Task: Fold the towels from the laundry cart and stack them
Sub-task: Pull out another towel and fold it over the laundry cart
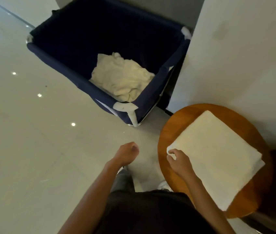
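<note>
Shirt [150,215]: dark fabric, filling 6 o'clock.
Left hand [128,152]: forming a fist, gripping nothing, hovering over the glossy tile floor [32,149].
Right hand [178,160]: pinching the 9 o'clock corner of the folded towel [218,159].
Folded towel: white, plush, rectangular, lying on the round wooden table [176,127] at 4 o'clock.
Laundry cart [100,39]: navy cloth, boxy, sitting at 12 o'clock, holding crumpled cream towels [123,78].

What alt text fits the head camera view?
A person's right hand pinches a corner of folded white towels on a round wooden table; the left hand is curled, empty. Crumpled towels lie in a navy laundry cart.
</note>
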`<state>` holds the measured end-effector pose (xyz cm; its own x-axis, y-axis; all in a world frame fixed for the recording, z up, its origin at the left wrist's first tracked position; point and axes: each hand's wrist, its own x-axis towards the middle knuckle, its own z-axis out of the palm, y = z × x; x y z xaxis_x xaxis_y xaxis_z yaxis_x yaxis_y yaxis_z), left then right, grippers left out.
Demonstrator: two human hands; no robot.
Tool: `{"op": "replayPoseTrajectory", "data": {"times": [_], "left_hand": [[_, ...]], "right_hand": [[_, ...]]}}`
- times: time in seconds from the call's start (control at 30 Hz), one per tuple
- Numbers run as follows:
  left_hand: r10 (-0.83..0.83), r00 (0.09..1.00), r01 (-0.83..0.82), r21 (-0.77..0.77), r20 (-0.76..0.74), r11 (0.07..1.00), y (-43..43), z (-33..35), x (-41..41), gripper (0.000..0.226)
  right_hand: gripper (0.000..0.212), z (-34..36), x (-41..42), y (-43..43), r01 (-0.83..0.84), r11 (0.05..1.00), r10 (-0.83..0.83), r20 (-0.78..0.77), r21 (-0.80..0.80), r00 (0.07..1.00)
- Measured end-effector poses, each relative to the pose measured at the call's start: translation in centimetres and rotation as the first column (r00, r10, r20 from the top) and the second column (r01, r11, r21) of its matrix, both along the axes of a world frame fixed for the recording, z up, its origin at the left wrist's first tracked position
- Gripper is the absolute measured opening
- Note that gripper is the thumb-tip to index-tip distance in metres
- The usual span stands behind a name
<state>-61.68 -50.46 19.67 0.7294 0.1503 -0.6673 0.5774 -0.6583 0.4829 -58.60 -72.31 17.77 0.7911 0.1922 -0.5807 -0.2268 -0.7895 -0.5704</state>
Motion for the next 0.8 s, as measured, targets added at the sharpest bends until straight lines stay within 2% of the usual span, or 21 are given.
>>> {"op": "replayPoseTrajectory", "data": {"times": [0.2, 0.57, 0.67, 0.8], "left_hand": [[0.197, 0.980, -0.199, -0.030, -0.040, 0.980, 11.0, -0.5, -3.9, 0.023], [0.514, 0.858, -0.514, -0.059, -0.021, 0.856, 31.6, -0.9, -7.2, 0.018], [0.529, 0.847, -0.532, -0.079, -0.055, 0.843, 34.3, -1.5, -6.8, 0.014], [0.456, 0.881, -0.468, -0.091, -0.122, 0.879, 37.1, -1.9, -5.1, 0.017]], "right_hand": [[0.032, 0.2, 2.1, 11.5, -0.231, 0.972, 0.229, -0.065, -0.032, 0.971], [0.033, 2.2, 4.2, 33.0, -0.441, 0.892, 0.438, -0.054, -0.098, 0.898], [0.031, 2.2, 5.5, 36.5, -0.423, 0.903, 0.416, -0.088, -0.079, 0.905], [0.030, 2.0, 8.3, 40.6, -0.428, 0.900, 0.421, -0.093, -0.082, 0.902]]}}
